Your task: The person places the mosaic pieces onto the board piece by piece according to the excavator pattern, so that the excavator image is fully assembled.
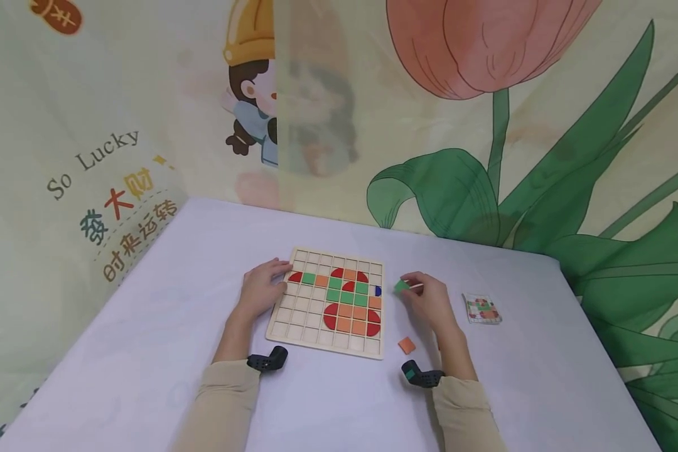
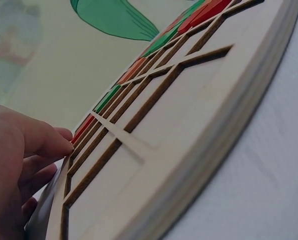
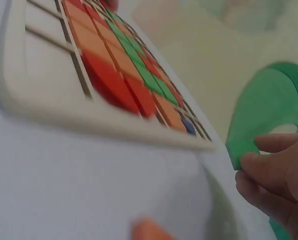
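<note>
A wooden grid board (image 1: 305, 329) lies mid-table, partly filled with red, green and orange tiles (image 1: 347, 297) and one blue piece (image 1: 378, 290) at its right edge. My left hand (image 1: 264, 288) rests on the board's left edge (image 2: 154, 165), fingertips (image 2: 59, 142) touching the rim beside a red tile. My right hand (image 1: 424, 295) is just right of the board and pinches a small green tile (image 1: 402, 286) (image 3: 241, 150) above the table. A loose orange tile (image 1: 407, 345) (image 3: 149, 231) lies on the table below that hand.
A small pattern card (image 1: 482, 308) lies on the white table (image 1: 147, 339) to the right of my right hand. Printed fabric walls (image 1: 542, 157) stand behind and to both sides. Wrist cameras (image 1: 268, 360) sit on both forearms.
</note>
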Demonstrator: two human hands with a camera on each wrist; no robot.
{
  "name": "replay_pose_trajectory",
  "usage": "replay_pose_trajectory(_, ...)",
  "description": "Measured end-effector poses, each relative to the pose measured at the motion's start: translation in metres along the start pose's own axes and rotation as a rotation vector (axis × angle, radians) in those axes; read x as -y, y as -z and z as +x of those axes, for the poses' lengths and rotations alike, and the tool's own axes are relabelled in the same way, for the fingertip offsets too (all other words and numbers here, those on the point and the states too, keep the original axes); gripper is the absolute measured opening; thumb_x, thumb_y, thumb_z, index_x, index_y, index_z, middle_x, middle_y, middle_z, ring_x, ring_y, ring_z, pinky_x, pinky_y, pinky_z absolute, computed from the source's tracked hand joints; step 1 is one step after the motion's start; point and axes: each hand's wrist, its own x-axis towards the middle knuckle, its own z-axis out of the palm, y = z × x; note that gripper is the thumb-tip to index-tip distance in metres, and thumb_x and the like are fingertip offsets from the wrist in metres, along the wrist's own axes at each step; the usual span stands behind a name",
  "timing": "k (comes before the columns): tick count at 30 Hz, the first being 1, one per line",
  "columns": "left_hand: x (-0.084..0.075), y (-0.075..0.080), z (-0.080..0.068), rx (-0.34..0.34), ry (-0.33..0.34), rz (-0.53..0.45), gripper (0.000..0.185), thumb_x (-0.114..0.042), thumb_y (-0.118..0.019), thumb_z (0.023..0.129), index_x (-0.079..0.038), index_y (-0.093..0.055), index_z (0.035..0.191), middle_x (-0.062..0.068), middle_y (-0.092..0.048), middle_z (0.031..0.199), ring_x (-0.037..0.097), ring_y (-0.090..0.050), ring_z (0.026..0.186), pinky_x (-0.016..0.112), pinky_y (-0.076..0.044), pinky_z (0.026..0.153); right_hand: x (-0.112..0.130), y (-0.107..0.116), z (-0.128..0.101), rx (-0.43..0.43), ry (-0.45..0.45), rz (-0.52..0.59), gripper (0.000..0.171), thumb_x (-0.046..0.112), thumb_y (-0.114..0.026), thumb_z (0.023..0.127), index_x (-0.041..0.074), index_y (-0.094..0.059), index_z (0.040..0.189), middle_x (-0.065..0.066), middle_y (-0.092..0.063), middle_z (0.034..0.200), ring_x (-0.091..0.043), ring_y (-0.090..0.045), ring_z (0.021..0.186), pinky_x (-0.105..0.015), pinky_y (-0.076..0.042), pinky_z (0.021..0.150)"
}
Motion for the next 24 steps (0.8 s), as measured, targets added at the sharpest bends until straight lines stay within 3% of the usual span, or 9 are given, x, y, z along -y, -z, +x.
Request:
replay_pose_trajectory(4,0.0,0.0,0.0,-0.006,-0.006,-0.001,0.046,-0.011,-0.055,0.082,-0.009,-0.059,0.129,0.009,-0.053,0.14,0.028,-0.034,0.141,0.054,-0.016,0.115,0.044,-0.028,0.009,0.041,0.147,0.009,0.026,0.01,-0.066,0.088,0.014,-0.067,0.114,-0.006,-0.066,0.108,-0.02,-0.063,0.093,-0.033,-0.057,0.08)
replay_pose_trajectory(9,0.001,0.0,0.0,0.001,-0.016,0.009,0.046,-0.012,-0.054,0.083,-0.01,-0.06,0.128,0.008,-0.053,0.14,0.028,-0.035,0.14,0.056,-0.017,0.114,0.091,-0.067,0.011,0.14,0.383,-0.072,0.023,0.009,-0.065,0.088,0.016,-0.071,0.109,0.0,-0.068,0.103,-0.013,-0.062,0.087,-0.025,-0.054,0.077)
replay_pose_trajectory(12,0.001,-0.002,0.0,0.001,-0.03,0.023,0.045,-0.012,-0.055,0.083,-0.01,-0.061,0.127,0.007,-0.055,0.138,0.028,-0.038,0.139,0.057,-0.02,0.113,0.11,-0.085,0.009,0.186,0.463,-0.115,0.023,0.01,-0.065,0.088,0.016,-0.072,0.109,0.0,-0.069,0.103,-0.011,-0.062,0.087,-0.023,-0.053,0.076)
replay_pose_trajectory(17,0.0,0.0,-0.001,-0.008,-0.054,0.044,0.044,-0.011,-0.056,0.082,-0.009,-0.062,0.126,0.008,-0.056,0.137,0.029,-0.04,0.137,0.058,-0.022,0.111,0.133,-0.103,0.013,0.211,0.507,-0.124,0.021,0.011,-0.064,0.089,0.018,-0.073,0.107,0.002,-0.071,0.104,-0.011,-0.063,0.089,-0.022,-0.053,0.078)
replay_pose_trajectory(24,0.0,0.002,-0.003,0.005,-0.03,0.022,0.043,-0.012,-0.056,0.085,-0.009,-0.061,0.127,0.008,-0.054,0.139,0.029,-0.036,0.139,0.056,-0.018,0.112,0.142,-0.116,0.017,0.193,0.471,-0.107,0.022,0.013,-0.063,0.09,0.016,-0.072,0.11,0.003,-0.072,0.106,-0.006,-0.064,0.09,-0.019,-0.053,0.077)
